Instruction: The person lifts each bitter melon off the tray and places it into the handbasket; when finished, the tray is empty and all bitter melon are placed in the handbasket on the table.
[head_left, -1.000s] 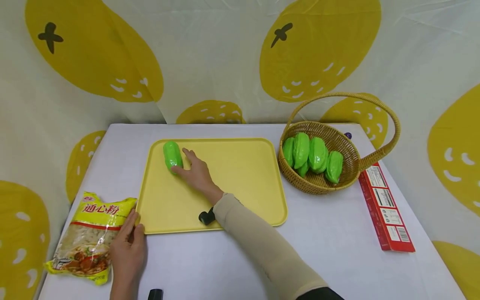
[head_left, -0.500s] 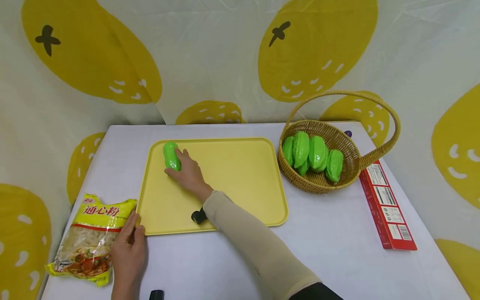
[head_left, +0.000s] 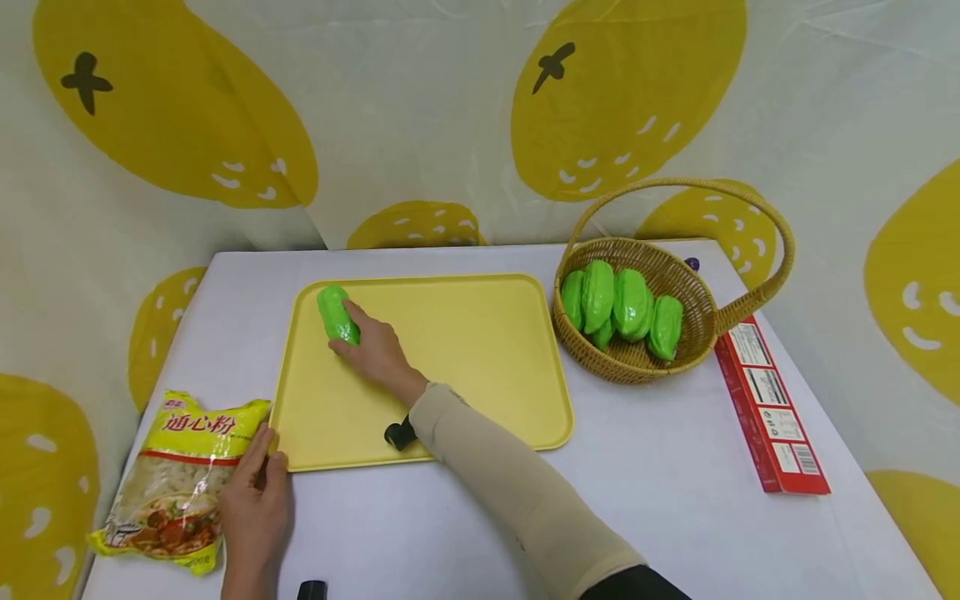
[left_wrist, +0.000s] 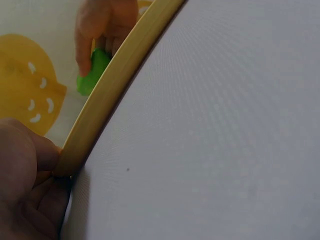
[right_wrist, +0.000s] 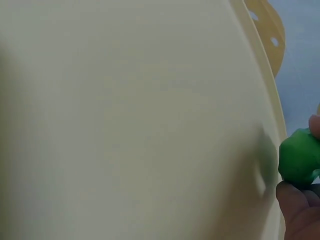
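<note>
On the left part of a yellow tray (head_left: 450, 367), my right hand (head_left: 378, 354) grips a glossy green, ridged star fruit (head_left: 335, 312). The right wrist view shows the star fruit (right_wrist: 299, 159) between thumb and fingers, near the tray's edge. At the tray's near-left corner is my left hand (head_left: 257, 508). Thumb and fingers of this left hand (left_wrist: 30, 175) pinch the tray's rim (left_wrist: 102, 95) in the left wrist view. Several similar star fruits (head_left: 597, 296) lie in a wicker basket (head_left: 693, 287) at the back right.
A yellow bag of pasta (head_left: 180, 483) lies left of the tray, beside my left hand. To the right, a long red box (head_left: 772, 417) rests partly behind the basket. A small purple item (head_left: 692, 263) sits behind the basket, and the basket's tall handle (head_left: 776, 275) arches above it.
My right hand has moved slightly left and closed its fingers round the star fruit, which has tilted a little. My left hand stays at the tray's corner.
</note>
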